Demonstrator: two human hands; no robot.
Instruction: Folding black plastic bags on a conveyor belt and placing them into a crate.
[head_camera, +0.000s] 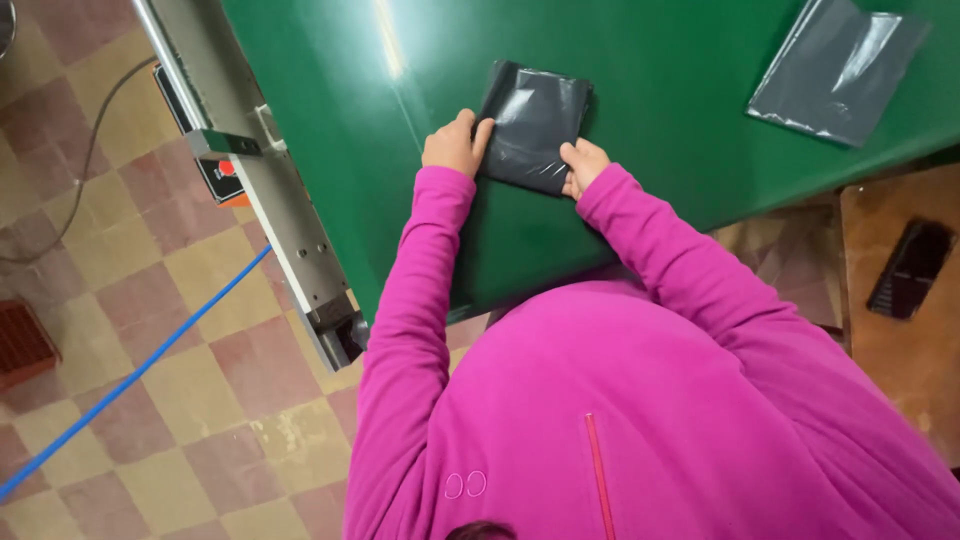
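On the green table (680, 90), a folded dark grey plastic bag (532, 125) is lying flat between the person's two hands. Left hand (455, 145) is pressing against the bag's left edge, fingers curled with the thumb lying on the plastic. Right hand (583, 163) is gripping the bag's near right corner, thumb on top. Both hands are sitting apart, one at each side of the bag. Another grey plastic bag (835, 68) is lying unfolded, well apart, toward the table's far right.
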